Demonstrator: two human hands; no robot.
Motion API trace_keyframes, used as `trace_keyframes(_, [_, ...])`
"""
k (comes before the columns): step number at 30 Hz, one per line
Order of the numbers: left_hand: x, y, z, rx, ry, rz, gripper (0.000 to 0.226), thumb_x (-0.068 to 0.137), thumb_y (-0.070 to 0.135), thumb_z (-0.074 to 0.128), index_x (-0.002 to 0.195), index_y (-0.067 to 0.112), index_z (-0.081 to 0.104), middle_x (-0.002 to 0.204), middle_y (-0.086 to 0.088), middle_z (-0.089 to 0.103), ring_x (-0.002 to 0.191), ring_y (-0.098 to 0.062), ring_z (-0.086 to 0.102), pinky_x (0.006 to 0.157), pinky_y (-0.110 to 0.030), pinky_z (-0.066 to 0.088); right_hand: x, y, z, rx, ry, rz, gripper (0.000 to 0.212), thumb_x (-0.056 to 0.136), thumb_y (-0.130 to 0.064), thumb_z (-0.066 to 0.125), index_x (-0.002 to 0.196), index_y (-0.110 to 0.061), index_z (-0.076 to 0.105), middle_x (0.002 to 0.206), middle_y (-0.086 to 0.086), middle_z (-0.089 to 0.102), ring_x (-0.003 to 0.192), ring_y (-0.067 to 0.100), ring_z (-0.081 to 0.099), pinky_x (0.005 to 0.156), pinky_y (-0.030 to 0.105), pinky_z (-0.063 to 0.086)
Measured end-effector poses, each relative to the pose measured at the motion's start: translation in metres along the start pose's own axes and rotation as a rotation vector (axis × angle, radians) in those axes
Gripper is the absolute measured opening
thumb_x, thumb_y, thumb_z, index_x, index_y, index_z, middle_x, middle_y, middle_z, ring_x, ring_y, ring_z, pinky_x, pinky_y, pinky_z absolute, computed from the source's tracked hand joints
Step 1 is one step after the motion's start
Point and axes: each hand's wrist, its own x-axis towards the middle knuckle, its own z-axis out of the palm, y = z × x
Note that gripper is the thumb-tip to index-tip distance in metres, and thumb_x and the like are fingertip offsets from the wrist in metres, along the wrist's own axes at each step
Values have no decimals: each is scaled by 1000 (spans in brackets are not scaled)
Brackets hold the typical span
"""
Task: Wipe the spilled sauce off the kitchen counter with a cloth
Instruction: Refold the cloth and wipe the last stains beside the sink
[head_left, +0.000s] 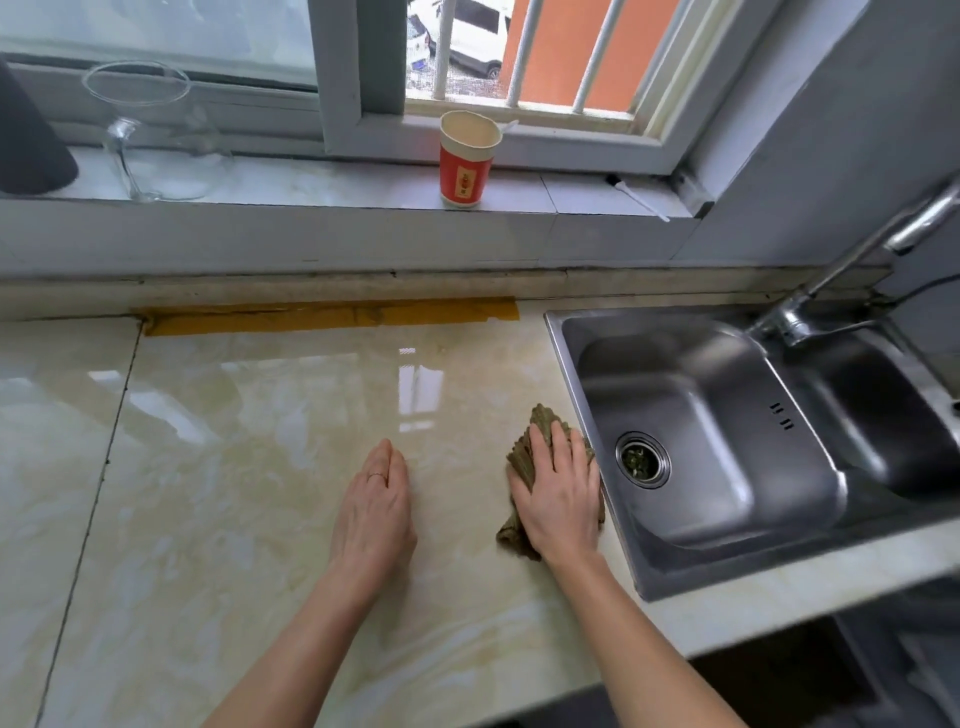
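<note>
The right hand (558, 493) lay flat on a crumpled olive-brown cloth (540, 423), fingers straight and close together, pressing it onto the glossy marbled worktop (234, 467) just left of the sink (675, 384). The cloth's far edge almost touched the sink's rim. The left hand (376, 499) rested palm-down on the bare worktop farther left of the sink, fingers straight and pressed together, a thin ring (377, 474) on 1 finger. Whether the yellowish tint around the cloth was sauce or the stone's own pattern could not be told. Green scraps sat in the sink's drain strainer (642, 460). Behind the sink to its left, on the window sill, stood 1 red-and-cream paper cup (466, 161) and, farther left, a clear glass vessel (156, 130).
</note>
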Motion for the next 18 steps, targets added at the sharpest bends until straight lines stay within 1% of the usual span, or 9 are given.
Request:
trace_keyframes(2, [0, 4, -1, -3, -22, -33, 64, 88, 1, 31, 148, 3, 8, 157, -14, 2, 145, -23, 6, 116, -27, 8, -22, 8, 3, 11, 37, 7, 70, 91, -61, 25, 147, -22, 43, 156, 7, 35, 144, 31, 27, 114, 53, 26])
trace_keyframes(3, [0, 8, -1, -14, -23, -49, 63, 88, 2, 31, 148, 4, 10, 157, -14, 4, 145, -23, 7, 116, -27, 9, -32, 13, 4, 17, 59, 2, 67, 92, -59, 28, 145, -22, 46, 154, 7, 39, 143, 32, 31, 113, 52, 28])
trace_keyframes(8, [-8, 33, -1, -93, 16, -58, 56, 89, 4, 34, 143, 4, 24, 153, -16, 21, 141, -26, 20, 112, -29, 22, -71, 34, 7, 41, 119, -79, 60, 93, -56, 36, 142, -23, 49, 151, 4, 43, 141, 29, 34, 112, 48, 22])
trace_keyframes(11, [-20, 55, 6, -114, 14, -30, 51, 89, 6, 36, 140, 4, 31, 150, -16, 27, 137, -28, 28, 108, -33, 30, -91, 57, 10, 60, 160, -218, 57, 90, -52, 45, 139, -23, 53, 148, 2, 46, 140, 28, 37, 112, 48, 23])
trace_keyframes(14, [-31, 75, 16, -125, -4, 3, 48, 88, 5, 41, 135, 2, 38, 145, -19, 34, 132, -32, 36, 105, -36, 35, -102, 80, 9, 68, 225, -421, 57, 79, -40, 54, 133, -21, 58, 143, 0, 51, 136, 26, 43, 113, 47, 25])
trace_keyframes(16, [-39, 91, 24, -132, 2, 21, 46, 85, 3, 45, 131, 0, 44, 139, -22, 41, 127, -36, 43, 102, -38, 39, -103, 97, 8, 80, 239, -512, 57, 73, -37, 55, 128, -21, 60, 139, -2, 54, 134, 23, 44, 112, 46, 27])
trace_keyframes(18, [-45, 105, 30, -131, 3, 37, 46, 84, 3, 47, 130, 0, 45, 139, -23, 42, 127, -36, 44, 102, -38, 39, -101, 113, 5, 94, 241, -562, 51, 71, -36, 56, 120, -22, 61, 132, -3, 57, 131, 23, 46, 110, 45, 29])
